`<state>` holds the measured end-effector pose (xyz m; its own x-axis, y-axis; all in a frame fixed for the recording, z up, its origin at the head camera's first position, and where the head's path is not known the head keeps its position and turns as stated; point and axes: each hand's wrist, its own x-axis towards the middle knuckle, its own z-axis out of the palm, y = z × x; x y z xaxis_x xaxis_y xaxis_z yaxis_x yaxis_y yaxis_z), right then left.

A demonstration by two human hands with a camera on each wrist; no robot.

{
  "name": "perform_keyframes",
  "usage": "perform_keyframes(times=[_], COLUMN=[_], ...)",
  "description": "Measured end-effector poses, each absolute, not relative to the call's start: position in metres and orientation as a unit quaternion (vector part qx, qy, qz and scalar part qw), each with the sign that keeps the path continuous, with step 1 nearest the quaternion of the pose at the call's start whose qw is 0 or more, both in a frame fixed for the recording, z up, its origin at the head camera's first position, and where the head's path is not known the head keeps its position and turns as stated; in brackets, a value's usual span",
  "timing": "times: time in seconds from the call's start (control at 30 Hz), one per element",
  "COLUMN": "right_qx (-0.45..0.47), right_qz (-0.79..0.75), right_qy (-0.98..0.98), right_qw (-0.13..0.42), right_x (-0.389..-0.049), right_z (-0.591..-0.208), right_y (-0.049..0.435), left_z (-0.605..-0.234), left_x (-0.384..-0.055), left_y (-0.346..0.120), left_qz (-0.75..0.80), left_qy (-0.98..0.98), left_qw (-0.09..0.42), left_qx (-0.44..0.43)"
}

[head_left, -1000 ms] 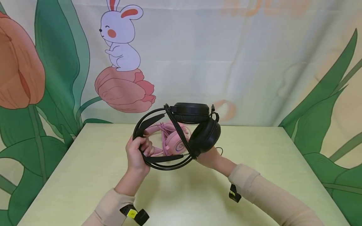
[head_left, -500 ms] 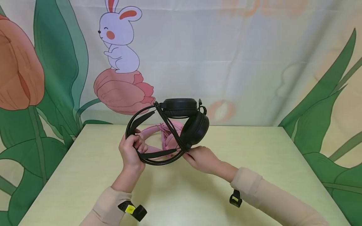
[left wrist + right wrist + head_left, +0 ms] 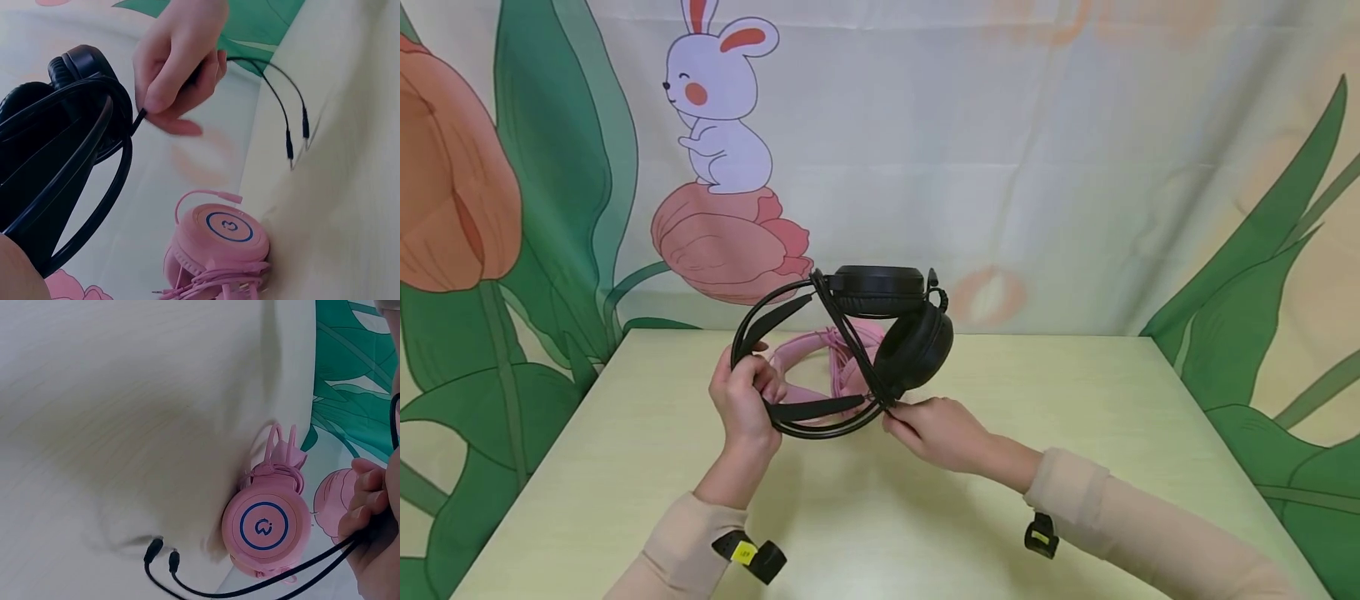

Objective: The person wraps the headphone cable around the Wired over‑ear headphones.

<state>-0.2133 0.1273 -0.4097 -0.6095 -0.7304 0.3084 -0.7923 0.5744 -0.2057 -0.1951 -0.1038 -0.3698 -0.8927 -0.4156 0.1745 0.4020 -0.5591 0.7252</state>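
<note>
My left hand (image 3: 745, 404) grips the headband of a black headset (image 3: 916, 348), holding it up above the table with its ear cups toward the right. A cord is wound across the headset between headband and cups. Just below the lower cup, my right hand (image 3: 940, 433) has its fingers curled round the black cable. From that hand two thin cable ends dangle, each with a small plug (image 3: 174, 560), in both wrist views. Behind the black headset, a pink headset (image 3: 228, 234) rests on the table, its own pink cord bundled round it; the head view shows it partly covered.
The pale wooden table (image 3: 1060, 392) extends to both sides of the hands. At its far edge hangs a cloth backdrop (image 3: 925, 167) printed with a rabbit, tulips and leaves. The pink headset's thin microphone arm (image 3: 206, 192) sticks out beside its cup.
The black headset and left hand have shifted slightly left. The right hand has come out from behind the ear cup to below it and moved a little further right lately.
</note>
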Motion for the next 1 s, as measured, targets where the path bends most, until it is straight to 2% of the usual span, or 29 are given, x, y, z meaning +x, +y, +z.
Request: perform_keyframes(times=[0.23,0.83,1.0], right_qx=[0.446,0.426,0.428], right_qz=[0.164,0.135,0.114], right_qy=[-0.874,-0.890,-0.889], right_qw=[0.100,0.092,0.118], right_x=[-0.208,-0.196,-0.194], right_z=[-0.404,-0.385,-0.379], right_y=[0.133,0.143,0.145], left_z=[-0.371,-0.367,-0.368], left_x=[-0.197,-0.199,-0.200], left_y=[-0.109,-0.112,-0.116], left_qz=[-0.865,-0.832,-0.820], left_qy=[-0.431,-0.449,-0.464], left_qw=[0.251,0.321,0.327], left_qx=[0.055,0.062,0.072])
